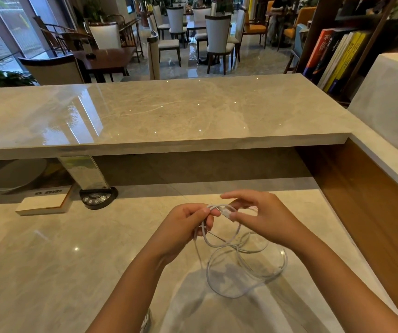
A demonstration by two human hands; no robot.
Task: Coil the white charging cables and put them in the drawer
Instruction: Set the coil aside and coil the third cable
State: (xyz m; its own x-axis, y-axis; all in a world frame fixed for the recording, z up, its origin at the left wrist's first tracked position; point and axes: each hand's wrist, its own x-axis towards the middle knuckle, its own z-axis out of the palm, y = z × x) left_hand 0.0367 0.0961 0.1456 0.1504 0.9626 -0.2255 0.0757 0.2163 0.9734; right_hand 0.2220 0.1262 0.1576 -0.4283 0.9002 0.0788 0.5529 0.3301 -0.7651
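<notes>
Your desk and the room past it.
You have a white book (pixel 42 205) lying flat on the lower marble counter (pixel 48 260), just beside a black button unit (pixel 98 197) holding an upright clear sign (pixel 84 173). Beyond the raised marble ledge (pixel 164 111) stand white-backed dining chairs (pixel 218 39); upright books (pixel 335 56) fill the right-hand shelf.

White charging cable (pixel 235 255): thin, round, partly coiled. Upper end gathered into a small bunch, held off the surface (pixel 48 260) between both hands. Remainder hanging in several loose, overlapping loops of unequal size, lowest and widest loop nearest the camera. Connector end not discernible.
</notes>
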